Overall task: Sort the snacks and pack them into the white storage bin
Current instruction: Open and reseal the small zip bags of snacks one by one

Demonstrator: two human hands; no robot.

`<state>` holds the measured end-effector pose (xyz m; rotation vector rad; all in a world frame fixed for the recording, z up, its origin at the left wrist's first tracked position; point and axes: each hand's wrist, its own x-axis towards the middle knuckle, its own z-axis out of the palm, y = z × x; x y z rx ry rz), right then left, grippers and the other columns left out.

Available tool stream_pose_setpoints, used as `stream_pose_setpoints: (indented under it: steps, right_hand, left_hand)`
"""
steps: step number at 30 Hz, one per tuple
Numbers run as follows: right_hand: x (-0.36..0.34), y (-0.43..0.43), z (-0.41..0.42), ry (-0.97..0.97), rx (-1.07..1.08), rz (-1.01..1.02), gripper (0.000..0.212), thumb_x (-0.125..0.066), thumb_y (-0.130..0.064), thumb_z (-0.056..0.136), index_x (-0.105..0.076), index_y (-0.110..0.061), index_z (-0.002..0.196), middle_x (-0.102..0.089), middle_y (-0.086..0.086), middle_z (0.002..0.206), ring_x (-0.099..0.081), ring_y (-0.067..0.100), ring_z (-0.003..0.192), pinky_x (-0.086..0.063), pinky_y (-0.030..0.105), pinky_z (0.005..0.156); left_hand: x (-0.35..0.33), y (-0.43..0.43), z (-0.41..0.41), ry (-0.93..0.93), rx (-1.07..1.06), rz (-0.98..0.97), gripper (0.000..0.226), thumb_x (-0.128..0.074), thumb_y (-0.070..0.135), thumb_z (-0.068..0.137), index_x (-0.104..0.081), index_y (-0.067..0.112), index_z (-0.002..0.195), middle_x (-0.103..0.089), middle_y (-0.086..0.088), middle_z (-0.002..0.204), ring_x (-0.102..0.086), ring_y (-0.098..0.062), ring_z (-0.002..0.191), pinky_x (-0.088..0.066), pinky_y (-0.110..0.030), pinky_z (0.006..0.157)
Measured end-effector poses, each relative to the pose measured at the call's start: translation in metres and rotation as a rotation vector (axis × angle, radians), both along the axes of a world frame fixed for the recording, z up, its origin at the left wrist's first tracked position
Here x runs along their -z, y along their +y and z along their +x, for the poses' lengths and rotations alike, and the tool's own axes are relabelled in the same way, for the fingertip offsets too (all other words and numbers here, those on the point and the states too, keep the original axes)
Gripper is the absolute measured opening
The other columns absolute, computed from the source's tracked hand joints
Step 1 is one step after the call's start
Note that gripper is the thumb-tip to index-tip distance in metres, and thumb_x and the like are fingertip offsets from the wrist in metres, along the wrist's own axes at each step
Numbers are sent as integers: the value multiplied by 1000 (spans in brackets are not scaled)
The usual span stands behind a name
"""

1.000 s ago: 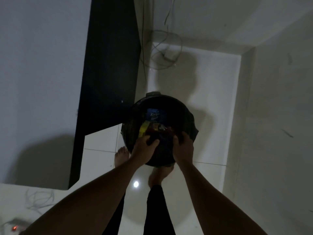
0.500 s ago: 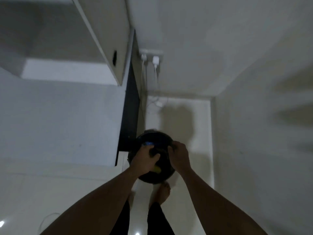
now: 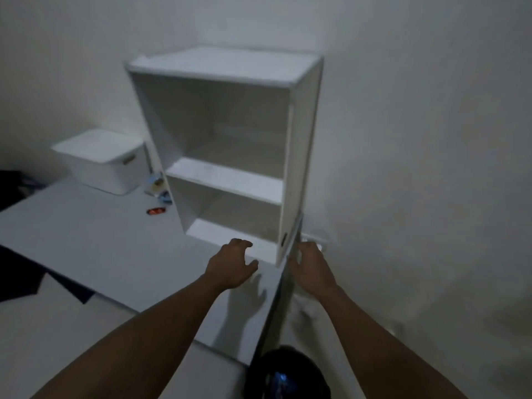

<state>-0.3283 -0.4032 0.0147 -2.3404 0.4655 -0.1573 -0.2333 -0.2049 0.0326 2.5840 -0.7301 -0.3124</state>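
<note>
Over the white table (image 3: 100,254), my left hand (image 3: 233,263) hovers with fingers loosely spread, holding nothing, just before the base of the open white shelf unit (image 3: 227,180). My right hand (image 3: 311,266) is at that unit's lower right corner; I cannot tell whether it grips. The lidded white storage bin (image 3: 100,159) sits back left, with snack packets (image 3: 157,187) between it and the shelf. A black bucket (image 3: 288,372) stands below the table's edge.

Your bare arms reach forward over a white table (image 3: 100,249). Your left hand (image 3: 231,264) hovers with its fingers loosely spread, near the bottom edge of an open white cabinet (image 3: 224,180) with two compartments. Your right hand (image 3: 312,267) is at the cabinet's lower right corner, fingers hidden. A lidded white storage bin (image 3: 100,159) sits far left, with snack packets (image 3: 157,187) between it and the cabinet. A black bucket (image 3: 286,372) is at the frame's bottom edge.
</note>
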Motion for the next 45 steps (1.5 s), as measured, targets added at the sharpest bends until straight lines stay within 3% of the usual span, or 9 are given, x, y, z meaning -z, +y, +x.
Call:
stream_pose_setpoints:
  steps: [5, 11, 21, 24, 27, 36, 40, 45]
  right_hand:
    - [-49, 54, 60, -92, -91, -104, 43, -60, -26, 95, -54, -8, 134, -50, 11, 136, -52, 23, 124, -33, 19, 97]
    - [-69, 142, 125, -81, -189, -164, 46, -61, -30, 93, -55, -10, 134, -50, 10, 137, -52, 24, 125, -39, 30, 104]
    - [-65, 290, 234, -73, -154, -153, 44, -61, -36, 94, -57, -13, 131, -52, 8, 134, -52, 23, 124, -41, 30, 100]
    - [-61, 314, 264, -61, -140, -136, 44, -61, -36, 93, -58, -14, 130, -54, 7, 130, -54, 23, 120, -43, 28, 93]
    - [-56, 328, 296, -62, -122, -101, 40, -63, -35, 89, -61, -15, 124, -59, 5, 125, -59, 20, 110, -39, 22, 81]
    - [-12, 344, 412, -12, -67, 50, 41, -62, -37, 90, -63, -15, 124, -60, 6, 125, -60, 24, 114, -50, 33, 91]
    - [19, 341, 466, 4, 34, 191, 38, -63, -29, 93, -63, -7, 124, -63, 6, 121, -61, 18, 104, -45, 24, 80]
    - [54, 331, 500, 21, 156, 337, 27, -58, -20, 94, -64, -5, 116, -65, 2, 111, -62, 15, 103, -42, 21, 78]
  left_hand:
    - [-49, 63, 43, -110, -85, 15, 61, -55, 52, 89, -44, 22, 141, -42, -2, 148, -46, -25, 130, -45, -41, 100]
    - [-67, 157, 98, -141, -161, 5, 64, -56, 55, 86, -44, 23, 141, -45, -2, 146, -46, -23, 130, -45, -41, 101]
    - [-54, 303, 207, -125, -185, -63, 60, -59, 50, 88, -47, 22, 139, -46, -1, 145, -48, -19, 129, -43, -35, 103]
    - [-52, 329, 235, -116, -182, -63, 60, -58, 49, 89, -45, 21, 141, -44, -1, 147, -46, -19, 131, -41, -35, 105]
    - [-50, 344, 267, -111, -186, -67, 61, -58, 50, 88, -45, 21, 141, -44, -1, 147, -45, -19, 131, -41, -35, 105]
    - [-14, 336, 377, -66, -152, -48, 61, -60, 48, 89, -46, 19, 141, -46, -3, 146, -45, -19, 131, -38, -33, 105]
    - [12, 321, 429, 6, -124, -12, 61, -60, 48, 89, -46, 18, 141, -46, -3, 146, -45, -19, 131, -37, -32, 105]
    - [41, 295, 474, 102, -66, 59, 58, -61, 47, 89, -47, 19, 139, -48, -4, 144, -47, -19, 129, -40, -33, 103]
